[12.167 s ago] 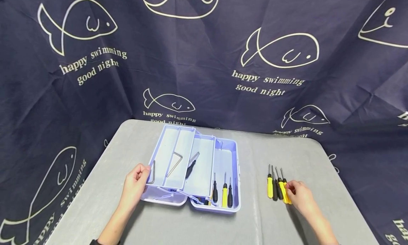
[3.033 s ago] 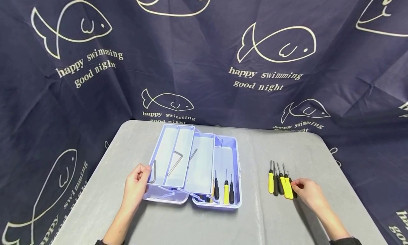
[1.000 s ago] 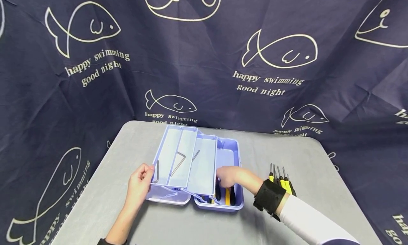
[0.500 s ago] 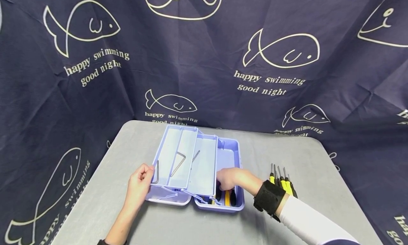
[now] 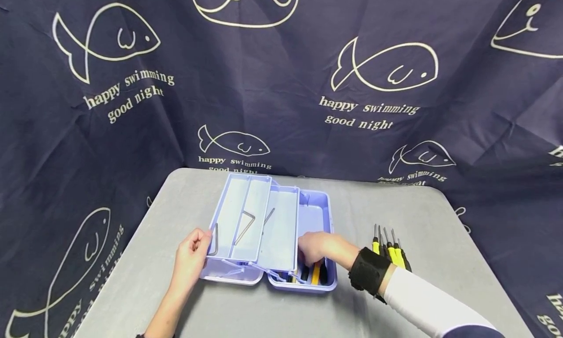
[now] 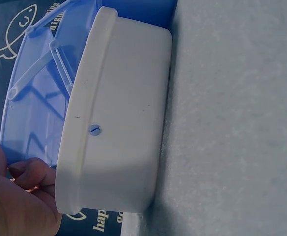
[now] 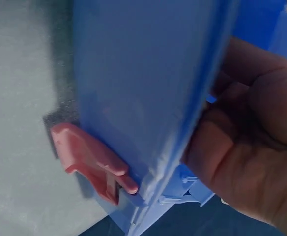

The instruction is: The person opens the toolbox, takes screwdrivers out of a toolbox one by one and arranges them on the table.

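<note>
A light-blue toolbox (image 5: 303, 287) stands with its trays fanned out. My left hand (image 5: 190, 255) grips the left edge of the upper tray (image 5: 235, 196); the left wrist view shows its curled fingers (image 6: 33, 172) at that edge. Deep in the bottom compartment, my right hand (image 5: 313, 246) reaches down over screwdrivers, a yellow handle (image 5: 315, 273) and a black handle (image 5: 323, 274) among them. Its fingertips are hidden there, so what they hold cannot be told. In the right wrist view, the right hand (image 7: 254, 132) bends over the box wall (image 7: 138, 73).
Right of the box, several yellow- and black-handled screwdrivers (image 5: 398, 256) lie in a row, partly behind the right forearm. The upper tray holds bent hex keys, one hex key (image 5: 216, 240) near my left hand. A thin metal rod (image 5: 269, 215) lies in the middle tray.
Since 3 s ago my right hand has moved left from the row into the box; handles beneath it have since shifted slightly. The middle tray's black screwdriver from 12 s ago is gone; the row has grown.
</note>
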`<action>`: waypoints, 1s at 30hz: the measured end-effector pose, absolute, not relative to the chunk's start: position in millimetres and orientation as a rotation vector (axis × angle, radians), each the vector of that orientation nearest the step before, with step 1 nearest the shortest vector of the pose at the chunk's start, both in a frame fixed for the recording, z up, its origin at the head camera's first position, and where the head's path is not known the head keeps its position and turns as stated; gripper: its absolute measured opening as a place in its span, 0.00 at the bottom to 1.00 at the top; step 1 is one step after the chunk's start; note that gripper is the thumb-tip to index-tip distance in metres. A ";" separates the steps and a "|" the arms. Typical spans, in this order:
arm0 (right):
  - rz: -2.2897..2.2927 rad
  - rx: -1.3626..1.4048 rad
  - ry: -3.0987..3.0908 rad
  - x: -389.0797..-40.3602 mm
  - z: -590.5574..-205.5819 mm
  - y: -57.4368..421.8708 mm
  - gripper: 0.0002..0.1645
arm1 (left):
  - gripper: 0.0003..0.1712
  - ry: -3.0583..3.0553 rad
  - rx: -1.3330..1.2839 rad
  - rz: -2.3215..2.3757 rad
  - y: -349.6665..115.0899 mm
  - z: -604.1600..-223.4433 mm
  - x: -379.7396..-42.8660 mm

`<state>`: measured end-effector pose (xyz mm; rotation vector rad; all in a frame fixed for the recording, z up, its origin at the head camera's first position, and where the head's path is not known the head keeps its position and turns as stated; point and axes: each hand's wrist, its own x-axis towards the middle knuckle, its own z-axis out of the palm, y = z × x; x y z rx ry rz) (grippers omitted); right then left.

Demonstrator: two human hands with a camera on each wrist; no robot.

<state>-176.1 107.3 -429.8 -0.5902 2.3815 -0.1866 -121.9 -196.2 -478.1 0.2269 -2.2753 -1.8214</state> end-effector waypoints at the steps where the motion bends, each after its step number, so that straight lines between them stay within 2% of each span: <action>1: -0.203 -0.573 2.378 -176.1 -430.7 106.5 0.15 | 0.20 -2.277 0.228 -1.815 -196.3 -478.7 -120.8; 11: -0.214 -0.488 2.491 -168.1 -431.6 101.6 0.17 | 0.19 -2.276 0.242 -1.815 -194.8 -482.5 -113.5; 17: -0.200 -0.583 2.728 -161.5 -429.6 103.4 0.12 | 0.20 -2.282 0.254 -1.809 -194.9 -482.1 -115.7; 30: -0.013 -0.608 2.865 -159.0 -427.4 103.8 0.09 | 0.19 -2.287 0.264 -1.806 -196.0 -481.3 -120.6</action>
